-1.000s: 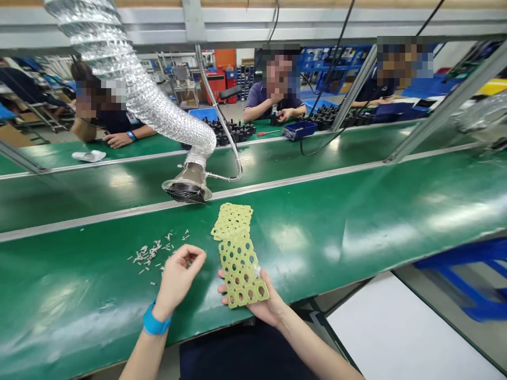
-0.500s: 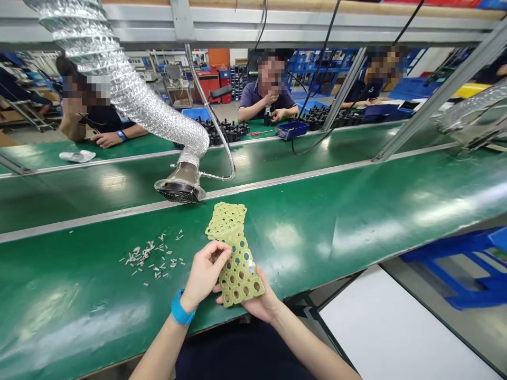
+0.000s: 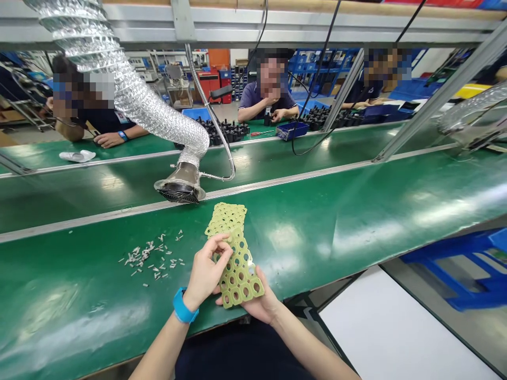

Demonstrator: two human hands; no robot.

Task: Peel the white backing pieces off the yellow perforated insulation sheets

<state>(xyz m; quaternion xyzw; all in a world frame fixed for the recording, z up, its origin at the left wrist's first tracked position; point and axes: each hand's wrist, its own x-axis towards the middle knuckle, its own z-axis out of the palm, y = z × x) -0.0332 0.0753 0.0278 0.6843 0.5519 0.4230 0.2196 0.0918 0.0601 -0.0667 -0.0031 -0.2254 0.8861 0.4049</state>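
A yellow-green panel with rows of round holes (image 3: 242, 277) tilts up in front of me, its near end resting on my right hand (image 3: 266, 303). The fingers of that hand curl under the panel and the thumb lies along its right edge. Over the panel's left side, my left hand (image 3: 208, 269) wears a blue wristband (image 3: 184, 306) and has thumb and forefinger drawn together in a pinch. Whatever may be between those fingertips is too small to make out. Another yellow-green panel (image 3: 227, 216) lies flat on the green bench just beyond, partly covered by the held one.
Small silvery pieces (image 3: 144, 256) lie scattered on the green bench (image 3: 317, 237) to my left. A fan hood (image 3: 180, 184) on a foil duct hangs above the bench's far rail. Several co-workers sit across, near black parts and a blue bin (image 3: 292, 130).
My left hand has shifted slightly, its forefinger now a little higher over the panel. My right hand and the panel stay put. The co-worker at left has moved a hand and head.
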